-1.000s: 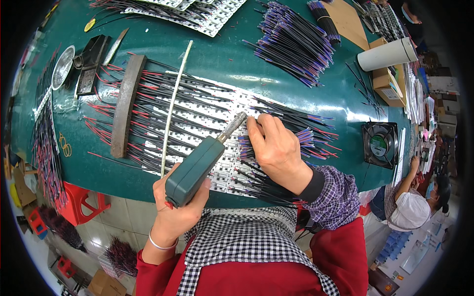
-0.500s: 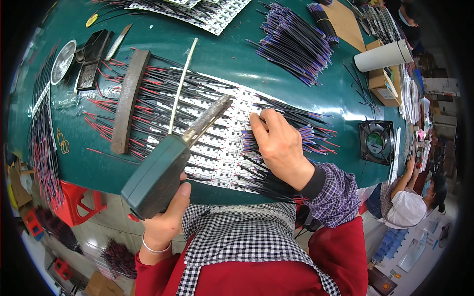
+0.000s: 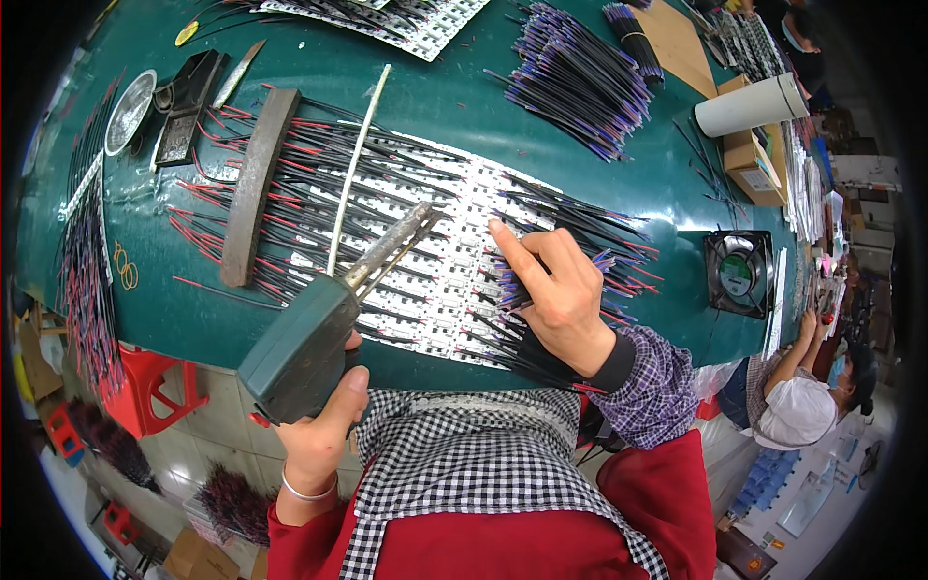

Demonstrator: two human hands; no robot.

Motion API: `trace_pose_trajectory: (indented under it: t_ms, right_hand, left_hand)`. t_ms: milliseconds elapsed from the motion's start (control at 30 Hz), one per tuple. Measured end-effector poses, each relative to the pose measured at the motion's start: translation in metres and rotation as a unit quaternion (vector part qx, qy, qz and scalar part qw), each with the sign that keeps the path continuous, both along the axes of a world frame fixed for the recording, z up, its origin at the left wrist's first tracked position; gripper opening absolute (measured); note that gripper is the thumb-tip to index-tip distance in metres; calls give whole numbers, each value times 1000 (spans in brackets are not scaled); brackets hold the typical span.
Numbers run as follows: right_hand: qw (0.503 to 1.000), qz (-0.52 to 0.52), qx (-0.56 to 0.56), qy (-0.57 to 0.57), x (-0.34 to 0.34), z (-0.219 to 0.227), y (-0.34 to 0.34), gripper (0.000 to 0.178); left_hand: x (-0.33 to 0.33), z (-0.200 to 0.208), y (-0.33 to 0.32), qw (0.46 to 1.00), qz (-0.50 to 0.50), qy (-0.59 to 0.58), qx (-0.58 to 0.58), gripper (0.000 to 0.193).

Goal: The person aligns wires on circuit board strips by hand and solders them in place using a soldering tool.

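My left hand (image 3: 324, 425) is wrapped round a dark green soldering gun (image 3: 300, 348). The gun's metal tip points up and right, over the wires on a white circuit board panel (image 3: 454, 300). My right hand (image 3: 565, 300) rests above the panel's right half, index finger stretched toward the middle column of small parts. Its other fingers are curled over a bunch of thin black wires (image 3: 510, 280) with purple-blue ends. Black wires with red ends run out from the panel on both sides. The right thumb is mostly hidden.
A curved metal bar (image 3: 261, 188) and a thin white stick (image 3: 356, 169) lie across the left wires. Beyond are a metal bowl (image 3: 130, 111), a black holder (image 3: 188, 106), a wire pile (image 3: 580, 82) and another panel (image 3: 425, 34). A fan (image 3: 739, 274) stands right.
The soldering gun's tip has drawn back to the left from the middle column. My right hand has shifted slightly right and toward me, with its index finger straighter.
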State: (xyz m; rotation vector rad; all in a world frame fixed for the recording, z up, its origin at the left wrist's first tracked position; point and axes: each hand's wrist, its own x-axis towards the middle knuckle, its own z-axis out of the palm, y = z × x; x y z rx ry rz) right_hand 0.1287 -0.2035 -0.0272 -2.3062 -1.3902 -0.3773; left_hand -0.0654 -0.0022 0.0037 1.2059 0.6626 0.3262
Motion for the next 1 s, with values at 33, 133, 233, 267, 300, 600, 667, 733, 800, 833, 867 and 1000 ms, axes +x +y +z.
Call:
trace_pose_trajectory:
  t_ms: [33,133,233,267,300,600,667,733,800,833,867,1000]
  right_hand:
    - [1000,-5,-8,-7,0,1,1,56]
    - [999,-37,-1,6,-2,-4,6,55]
    - [1000,-20,-10,13,-3,-2,4,52]
    - [1000,-21,-10,16,-3,-2,3,52]
    - [1000,-9,11,21,-3,-2,2,58]
    - [1000,21,14,-9,0,-5,3,30]
    - [1000,22,8,-12,0,-5,6,28]
    - [999,26,8,-31,1,-6,7,25]
    - [999,25,4,-33,1,-4,8,24]
    - [999,25,-1,-36,1,-4,8,24]
    - [999,25,-1,-36,0,-4,8,24]
    - [999,27,-3,-34,0,-3,6,20]
  left_hand:
    - [-1,-2,-1,1000,-14,2,13,44]
    - [-1,-2,-4,999,-33,16,22,44]
    - [-2,-5,-6,998,-43,27,41,43]
    - [-3,-7,-7,996,-50,25,64,42]
    - [-5,-10,-7,996,-51,27,64,42]
    - [-14,-21,-8,977,-135,36,163,42]
    - [-15,-21,-7,962,-165,30,214,43]
    - [-17,-26,-6,958,-174,35,225,42]
    - [-14,-25,-9,953,-183,40,236,42]
    - [-5,-20,-13,959,-149,37,237,32]
    - [0,-18,-15,964,-115,33,238,22]
    - [4,-18,-16,960,-130,22,248,20]
